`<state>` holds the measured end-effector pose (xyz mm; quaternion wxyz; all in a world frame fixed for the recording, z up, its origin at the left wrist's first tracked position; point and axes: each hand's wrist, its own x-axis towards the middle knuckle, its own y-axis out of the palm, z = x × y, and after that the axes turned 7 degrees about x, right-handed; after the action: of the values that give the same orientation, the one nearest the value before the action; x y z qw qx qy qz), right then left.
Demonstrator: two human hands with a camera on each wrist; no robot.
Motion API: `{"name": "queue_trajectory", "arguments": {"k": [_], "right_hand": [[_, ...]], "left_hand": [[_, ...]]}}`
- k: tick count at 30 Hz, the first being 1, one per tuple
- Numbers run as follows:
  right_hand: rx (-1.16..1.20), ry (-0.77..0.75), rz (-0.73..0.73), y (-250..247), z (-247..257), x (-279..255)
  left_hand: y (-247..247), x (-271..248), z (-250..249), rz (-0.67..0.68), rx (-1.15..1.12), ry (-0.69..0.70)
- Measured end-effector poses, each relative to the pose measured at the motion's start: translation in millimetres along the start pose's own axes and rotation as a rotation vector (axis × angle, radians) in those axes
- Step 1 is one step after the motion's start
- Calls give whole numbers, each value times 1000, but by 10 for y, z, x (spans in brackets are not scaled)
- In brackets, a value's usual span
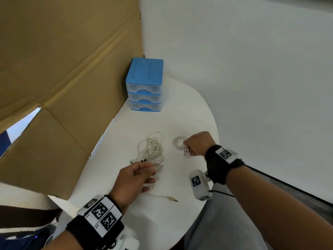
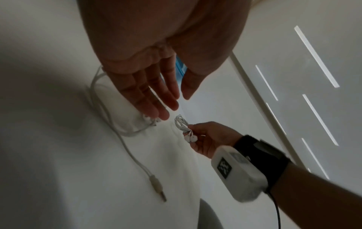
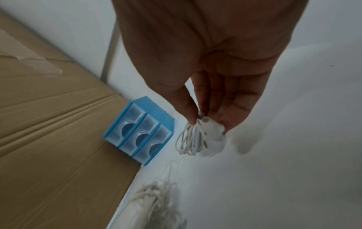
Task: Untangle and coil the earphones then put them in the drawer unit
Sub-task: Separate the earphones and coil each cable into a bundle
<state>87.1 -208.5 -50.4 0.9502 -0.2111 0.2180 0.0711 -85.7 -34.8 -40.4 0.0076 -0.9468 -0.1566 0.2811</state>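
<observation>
A small coil of white earphones (image 1: 178, 142) hangs from my right hand (image 1: 186, 147), pinched between thumb and fingers just above the table; the right wrist view shows the coil (image 3: 189, 140) with the earbuds (image 3: 212, 131) at my fingertips. A tangled heap of white earphones (image 1: 151, 150) lies on the table to the left of it. My left hand (image 1: 149, 173) hovers at the heap's near edge with fingers (image 2: 154, 99) straight, holding nothing. The blue drawer unit (image 1: 145, 85) stands at the back with its three clear drawers pushed in.
A loose cable ending in a jack plug (image 1: 173, 199) trails across the white round table (image 1: 198, 112) near my left hand. A large cardboard sheet (image 1: 63, 78) stands along the left side, touching the drawer unit. White walls lie behind and to the right.
</observation>
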Motion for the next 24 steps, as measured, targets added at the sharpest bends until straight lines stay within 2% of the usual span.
{"name": "queue_trajectory", "arguments": {"k": [3,5,7,11,13,16,18,21,24], "right_hand": [[-63,23,12,-15,38,141],[-13,36,-69,-29,37,194],[-150,2,-143,-47,-11,221],[-255,-86,-207,-122,-107,49],[-228,-106,-146,-123,-171,-128],[-247,-116,7,-58,-257,-393],[-322,-165,114,19,-271,-570],[-409,-229,210,168,-285,-778],[-476,-284,241,322,-281,-881]], "left_hand": [[18,25,49,10,39,28],[29,45,57,19,56,37],[31,61,73,21,104,55],[-44,114,181,-91,396,194],[-81,125,190,-113,510,185],[-94,104,218,-32,751,141],[-86,78,234,-21,905,162],[-70,20,185,-99,986,276],[-50,-25,55,-167,899,439]]}}
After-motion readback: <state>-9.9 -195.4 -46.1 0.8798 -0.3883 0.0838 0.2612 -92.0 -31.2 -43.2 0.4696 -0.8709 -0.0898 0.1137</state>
